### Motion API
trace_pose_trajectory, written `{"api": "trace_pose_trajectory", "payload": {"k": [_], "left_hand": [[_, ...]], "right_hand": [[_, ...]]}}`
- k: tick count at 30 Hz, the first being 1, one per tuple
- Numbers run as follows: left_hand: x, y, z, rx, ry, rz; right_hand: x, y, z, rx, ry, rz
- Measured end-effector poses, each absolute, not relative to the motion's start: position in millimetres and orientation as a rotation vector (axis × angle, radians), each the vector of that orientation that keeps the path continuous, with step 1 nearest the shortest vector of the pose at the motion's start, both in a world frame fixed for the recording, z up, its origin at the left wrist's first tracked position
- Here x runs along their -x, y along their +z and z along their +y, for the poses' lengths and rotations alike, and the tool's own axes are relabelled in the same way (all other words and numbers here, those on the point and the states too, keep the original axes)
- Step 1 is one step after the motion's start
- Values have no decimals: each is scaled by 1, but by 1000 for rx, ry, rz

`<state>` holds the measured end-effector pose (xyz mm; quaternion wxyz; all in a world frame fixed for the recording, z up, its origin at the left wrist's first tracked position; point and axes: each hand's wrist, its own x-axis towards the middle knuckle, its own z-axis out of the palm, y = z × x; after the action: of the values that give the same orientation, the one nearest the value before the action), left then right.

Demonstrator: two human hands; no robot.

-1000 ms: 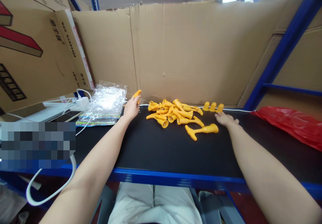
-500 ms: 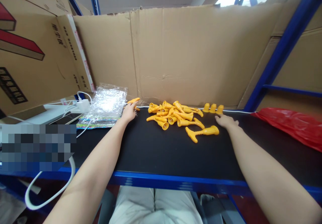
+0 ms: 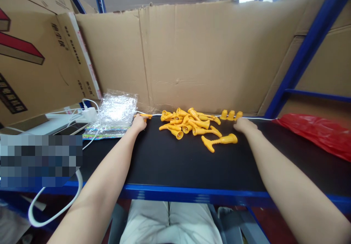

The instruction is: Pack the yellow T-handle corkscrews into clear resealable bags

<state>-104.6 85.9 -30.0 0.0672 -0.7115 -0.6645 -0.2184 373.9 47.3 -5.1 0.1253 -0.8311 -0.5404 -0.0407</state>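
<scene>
A heap of several yellow trumpet-shaped plastic parts [image 3: 189,121] lies at the back of the black shelf mat [image 3: 175,163]. One larger yellow part [image 3: 219,141] lies alone in front of the heap. My left hand [image 3: 139,123] rests at the heap's left, fingers closed on a small orange-yellow piece [image 3: 144,115] held low over the mat. My right hand [image 3: 243,125] reaches toward three small yellow caps [image 3: 231,115] standing in a row by the cardboard wall; its fingers are curled, seen from behind.
A cardboard wall [image 3: 203,54] backs the shelf. A clear plastic bag stack [image 3: 116,112] lies at left, beside a white charger with cable [image 3: 87,113] and a phone [image 3: 70,128]. A red plastic bag [image 3: 315,132] lies at right. The blue shelf edge [image 3: 192,194] runs along the front.
My left hand lowered the orange-yellow piece from a raised position down to the mat. My right hand slid back toward the three caps.
</scene>
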Motion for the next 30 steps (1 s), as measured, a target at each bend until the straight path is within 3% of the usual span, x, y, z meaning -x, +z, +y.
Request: {"api": "trace_pose_trajectory", "payload": {"k": [5,9,21,27,30], "left_hand": [[103,-28,86,2138,-697,-1983],[97,-21,80,2103,-670,-1953],[52,12,51,2265,-757,-1214],[19,29,19,2377,-763,-892],[4,35,2,2424,-726,-819]], "right_hand": [[-335,42,27,2341,-94,-1784],[-307,64,6,2073,433,-2319],[-253,55,-19,1815,486,-2787],[-234,55,-28,1486,790,-2719],[-227,58,-31,1373,711,-2637]]}}
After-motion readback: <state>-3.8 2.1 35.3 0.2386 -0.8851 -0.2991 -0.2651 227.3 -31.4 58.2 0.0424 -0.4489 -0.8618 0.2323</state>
